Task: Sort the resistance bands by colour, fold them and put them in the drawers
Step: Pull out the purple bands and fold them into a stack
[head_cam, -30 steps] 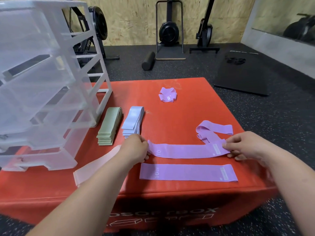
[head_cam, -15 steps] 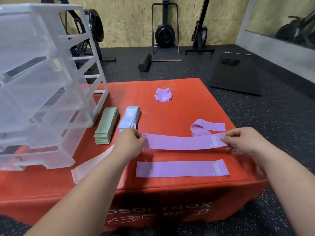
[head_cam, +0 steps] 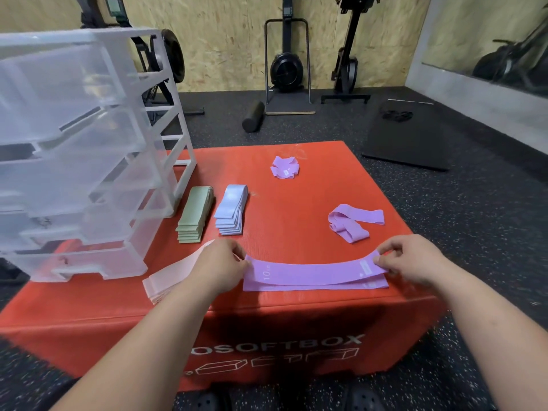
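Note:
A purple band (head_cam: 311, 269) is stretched between my hands near the front edge of the red soft box (head_cam: 284, 209). My left hand (head_cam: 221, 264) pinches its left end, my right hand (head_cam: 407, 259) pinches its right end. It sags onto a second purple band (head_cam: 296, 286) lying flat beneath it. A loose purple band (head_cam: 353, 222) lies behind, and a crumpled purple one (head_cam: 284, 167) farther back. Stacks of green bands (head_cam: 195, 215) and pale blue bands (head_cam: 231, 210) sit beside the clear drawer unit (head_cam: 74, 149). Pink bands (head_cam: 169, 277) lie partly under my left arm.
The drawer unit stands on the box's left side, its drawers closed. A black floor mat (head_cam: 415, 140), a foam roller (head_cam: 253, 115) and rowing machines (head_cam: 287, 63) stand on the dark gym floor beyond. The box's front edge is just below the bands.
Both hands have carried the stretched purple band toward me and lowered it over the flat purple band at the front edge. The camera has tilted up slightly.

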Demonstrator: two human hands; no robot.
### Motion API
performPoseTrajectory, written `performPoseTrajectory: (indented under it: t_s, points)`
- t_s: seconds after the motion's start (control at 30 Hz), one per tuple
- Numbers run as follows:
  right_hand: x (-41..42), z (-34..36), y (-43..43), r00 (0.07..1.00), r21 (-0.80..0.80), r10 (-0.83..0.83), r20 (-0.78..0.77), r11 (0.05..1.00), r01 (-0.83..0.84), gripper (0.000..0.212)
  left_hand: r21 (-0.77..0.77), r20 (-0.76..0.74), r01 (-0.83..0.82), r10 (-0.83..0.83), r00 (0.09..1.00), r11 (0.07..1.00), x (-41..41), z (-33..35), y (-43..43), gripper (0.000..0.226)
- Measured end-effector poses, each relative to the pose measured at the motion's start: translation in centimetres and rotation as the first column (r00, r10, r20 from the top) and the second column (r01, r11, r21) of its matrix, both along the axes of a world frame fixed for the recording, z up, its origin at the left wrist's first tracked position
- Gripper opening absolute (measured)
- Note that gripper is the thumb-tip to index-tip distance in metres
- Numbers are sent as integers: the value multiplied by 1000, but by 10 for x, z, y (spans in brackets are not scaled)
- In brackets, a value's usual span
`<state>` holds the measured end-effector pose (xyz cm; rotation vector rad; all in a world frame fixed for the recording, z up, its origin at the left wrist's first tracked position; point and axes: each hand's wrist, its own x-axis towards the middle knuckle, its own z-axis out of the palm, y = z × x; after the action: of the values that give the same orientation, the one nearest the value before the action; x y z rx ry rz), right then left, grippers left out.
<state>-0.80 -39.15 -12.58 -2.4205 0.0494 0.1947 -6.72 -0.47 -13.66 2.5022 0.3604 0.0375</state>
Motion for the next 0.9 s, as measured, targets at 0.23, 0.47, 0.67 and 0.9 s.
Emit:
performPoseTrajectory:
  t_s: [0.23,0.47,0.67,0.9]
  points:
    - [-8,-4,4,997,-225,54,51,974,-41,14,167,44,34,-42,998,985,-8,-13,1,13]
    - [-11,-6,4,994,-344,105,26,935,-90,21,273,40,80,-94,995,959,-11,-11,1,25]
    - [-19,1,-6,955,-253,297,-3,924,-288,63,286,21,341,-362,932,895,-12,-3,14,56]
    - [-23,3,-7,935,-284,354,15,898,-335,59,310,0,462,-486,874,831,-16,-2,12,69]
